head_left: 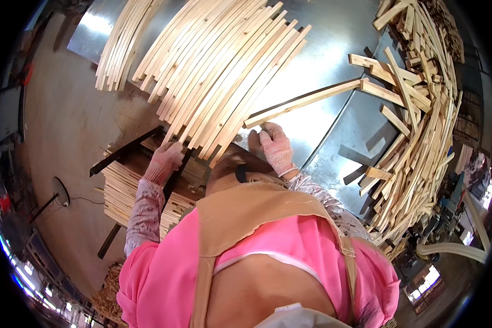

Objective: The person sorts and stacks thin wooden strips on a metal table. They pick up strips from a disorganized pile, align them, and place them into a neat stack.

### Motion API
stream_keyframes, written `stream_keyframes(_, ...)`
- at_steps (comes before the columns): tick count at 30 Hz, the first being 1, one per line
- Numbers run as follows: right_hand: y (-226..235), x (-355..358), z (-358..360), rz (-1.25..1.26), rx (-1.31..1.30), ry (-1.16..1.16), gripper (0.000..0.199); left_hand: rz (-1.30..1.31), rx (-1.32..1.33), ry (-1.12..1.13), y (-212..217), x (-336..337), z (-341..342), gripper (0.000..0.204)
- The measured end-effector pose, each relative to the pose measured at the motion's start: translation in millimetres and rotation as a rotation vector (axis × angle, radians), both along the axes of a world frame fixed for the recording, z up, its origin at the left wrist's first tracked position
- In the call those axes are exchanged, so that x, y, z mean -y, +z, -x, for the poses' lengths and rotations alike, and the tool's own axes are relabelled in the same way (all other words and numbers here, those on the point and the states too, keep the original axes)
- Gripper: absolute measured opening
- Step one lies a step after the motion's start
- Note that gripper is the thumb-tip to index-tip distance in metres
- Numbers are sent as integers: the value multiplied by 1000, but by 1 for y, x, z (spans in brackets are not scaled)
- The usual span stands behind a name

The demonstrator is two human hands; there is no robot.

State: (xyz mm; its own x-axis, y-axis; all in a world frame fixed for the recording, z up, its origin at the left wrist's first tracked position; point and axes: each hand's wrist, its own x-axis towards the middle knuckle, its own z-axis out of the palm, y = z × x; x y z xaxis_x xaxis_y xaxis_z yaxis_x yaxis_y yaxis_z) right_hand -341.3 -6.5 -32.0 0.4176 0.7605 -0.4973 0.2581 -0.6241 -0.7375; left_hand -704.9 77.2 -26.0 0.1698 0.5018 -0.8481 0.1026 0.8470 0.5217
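Observation:
Both my hands wear pale pink gloves. My left hand is at the near ends of a wide row of pale wooden strips, its fingers curled at the end of one strip at the row's left side. My right hand is over the metal tabletop, with loosely bent fingers and the thumb apart; I see nothing in it. Just beyond its fingertips is the near end of a single wooden strip, lying slantwise to the right. The right palm is hidden.
A smaller row of strips lies at the far left of the metal table. A large jumbled heap of strips covers the right side. Below the left table edge, more strips are stacked by dark bars. A round-based stand is on the floor.

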Motion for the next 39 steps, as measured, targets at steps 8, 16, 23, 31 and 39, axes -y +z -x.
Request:
stream_keyframes(8, 76, -203, 3, -963, 858, 623, 65, -679, 347, -322, 127, -64, -19, 60)
stream_keyframes(16, 212, -290, 11, -990, -1098, 206, 49, -1222, -69, -179, 152, -187, -155, 66)
stream_keyframes(23, 107, -184, -115, -304, 366, 690, 76, -724, -101, -417, 90, -249, -128, 91)
stream_keyframes(31, 36, -82, -190, -229, 985, 1034, 57, -569, -97, -285, 60, -292, -71, 76)
stream_keyframes(39, 109, -112, -223, -93, 868, 443, 46, -435, -68, -26, 66, -260, -105, 45)
